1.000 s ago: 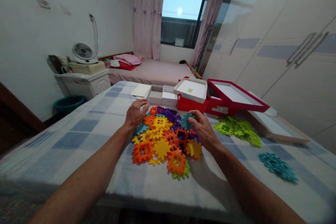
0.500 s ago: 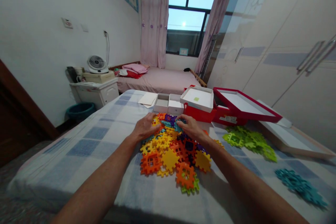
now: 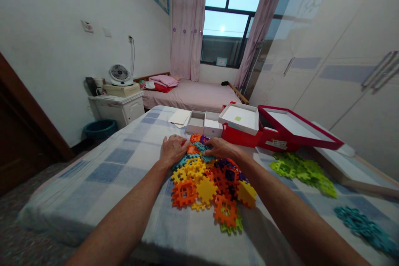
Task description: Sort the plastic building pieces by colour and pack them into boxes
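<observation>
A heap of plastic interlocking tiles in yellow, orange, purple and teal (image 3: 195,168) lies on the checked cloth in front of me. My left hand (image 3: 173,150) rests against the heap's far left edge, its fingers loosely bent and partly hidden. At the far right of the heap, my right hand (image 3: 222,149) has its thumb and fingers closed on a teal interlocking tile (image 3: 208,158). An orange tile (image 3: 225,211) lies over a green one at the near end.
Green tiles (image 3: 302,170) and teal tiles (image 3: 364,226) lie in separate piles on the right. Behind the heap stand a white divided box (image 3: 195,122), a white tray (image 3: 240,117) on a red box (image 3: 238,136), and a red-rimmed lid (image 3: 299,126).
My left hand has drawn slightly left, off the yellow tile near its fingers. The right hand has shifted a little toward the heap's middle, with the teal tile. The view has turned slightly left.
</observation>
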Motion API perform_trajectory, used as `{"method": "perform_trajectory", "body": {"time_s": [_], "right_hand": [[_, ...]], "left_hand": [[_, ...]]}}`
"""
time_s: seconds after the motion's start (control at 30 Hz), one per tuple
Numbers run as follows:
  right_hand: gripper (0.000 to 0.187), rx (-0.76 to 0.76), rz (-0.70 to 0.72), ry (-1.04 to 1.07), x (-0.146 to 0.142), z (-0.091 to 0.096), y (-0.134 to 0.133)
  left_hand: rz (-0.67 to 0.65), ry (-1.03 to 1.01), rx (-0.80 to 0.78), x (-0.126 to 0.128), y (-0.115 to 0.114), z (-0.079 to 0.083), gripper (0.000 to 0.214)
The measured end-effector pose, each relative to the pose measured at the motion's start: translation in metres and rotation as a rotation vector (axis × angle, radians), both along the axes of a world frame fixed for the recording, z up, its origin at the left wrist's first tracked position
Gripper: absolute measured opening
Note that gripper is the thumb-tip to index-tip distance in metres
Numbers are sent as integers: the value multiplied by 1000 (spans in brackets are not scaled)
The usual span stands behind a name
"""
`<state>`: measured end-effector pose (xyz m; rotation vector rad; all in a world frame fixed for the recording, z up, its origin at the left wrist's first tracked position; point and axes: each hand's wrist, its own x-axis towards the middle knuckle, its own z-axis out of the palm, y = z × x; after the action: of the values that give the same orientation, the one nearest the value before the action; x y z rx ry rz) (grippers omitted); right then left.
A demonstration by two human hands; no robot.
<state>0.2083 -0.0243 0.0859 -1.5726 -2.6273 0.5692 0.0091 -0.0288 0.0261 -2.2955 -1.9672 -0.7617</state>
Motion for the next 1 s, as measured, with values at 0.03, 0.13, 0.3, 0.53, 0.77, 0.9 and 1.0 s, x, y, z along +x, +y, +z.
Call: {"method": "perform_trajectory", "body": {"time_s": [0.03, 0.13, 0.3, 0.53, 0.77, 0.9, 1.0], "right_hand": [[28, -15, 14, -7, -1, 0, 3], [33, -17, 39, 19, -5, -1, 10], [37, 51, -9, 81, -9, -6, 8], [40, 108, -149, 474, 5, -26, -1], [43, -80, -159, 752, 10, -31, -7], [29, -95, -148, 756, 8, -32, -6], [26, -51, -171, 753, 9, -35, -3]], "left_hand": [[-46, -8, -9, 2, 0, 0, 36], [-126, -61, -12, 7, 1, -2, 36], [-201, -279, -26, 6, 5, -4, 32], [-409, -603, 1, 11, 4, -4, 32], [-478, -823, -94, 13, 2, 2, 33], [-524, -948, -168, 12, -2, 7, 35], [-570, -1015, -226, 13, -5, 9, 37]]}}
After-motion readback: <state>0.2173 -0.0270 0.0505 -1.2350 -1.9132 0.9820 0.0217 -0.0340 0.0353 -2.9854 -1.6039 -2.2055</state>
